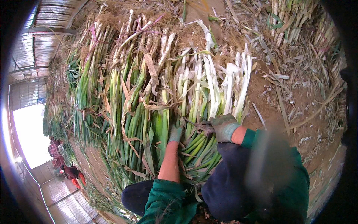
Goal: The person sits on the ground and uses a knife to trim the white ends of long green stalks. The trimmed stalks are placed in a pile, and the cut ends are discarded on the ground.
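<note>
My left hand [175,130], in a pale teal knit glove, has its fingers closed among the green stalks of a bunch of leeks [197,89], partly hidden by them. My right hand [224,128], gloved in grey and green, is closed on a dark strip [204,126] lying across that bunch, between both hands; whether it is a tie or a tool I cannot tell. The bunch's white, stripped stems point away from me, and its green leaves [197,155] lie between my forearms.
More root-topped leeks [126,108] lie to the left, others [287,18] at top right. Dirt strewn with dry peelings [294,93] covers the right side. At far left, people [72,173] crouch near a bright opening [28,130] in the corrugated wall. A blurred smudge covers part of the lower right.
</note>
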The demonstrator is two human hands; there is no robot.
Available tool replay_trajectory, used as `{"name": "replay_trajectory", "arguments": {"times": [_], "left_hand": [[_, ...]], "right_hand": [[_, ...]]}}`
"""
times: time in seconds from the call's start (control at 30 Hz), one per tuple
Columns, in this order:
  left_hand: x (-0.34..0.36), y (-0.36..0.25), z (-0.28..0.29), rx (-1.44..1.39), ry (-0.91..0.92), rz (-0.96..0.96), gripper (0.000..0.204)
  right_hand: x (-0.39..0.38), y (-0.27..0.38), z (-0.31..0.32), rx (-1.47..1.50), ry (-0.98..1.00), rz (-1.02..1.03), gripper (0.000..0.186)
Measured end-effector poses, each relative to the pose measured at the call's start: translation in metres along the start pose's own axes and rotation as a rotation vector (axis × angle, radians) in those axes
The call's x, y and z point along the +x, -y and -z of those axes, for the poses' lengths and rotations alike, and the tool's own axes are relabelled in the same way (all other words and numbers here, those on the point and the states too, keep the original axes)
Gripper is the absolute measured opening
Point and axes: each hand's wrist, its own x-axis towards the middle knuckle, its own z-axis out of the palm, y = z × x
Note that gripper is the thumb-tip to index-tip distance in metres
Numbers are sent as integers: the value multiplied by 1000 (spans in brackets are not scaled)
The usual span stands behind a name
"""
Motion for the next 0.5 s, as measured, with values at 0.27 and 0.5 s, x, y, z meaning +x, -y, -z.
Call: {"name": "replay_trajectory", "arguments": {"times": [0.27, 0.5], "left_hand": [[-5, 25, 8, -207, -26, -132, 62], [2, 24, 4, -78, 4, -10, 73]], "right_hand": [[-1, -8, 34, 93, -129, -87, 54], [-15, -5, 2, 24, -64, 16, 43]]}}
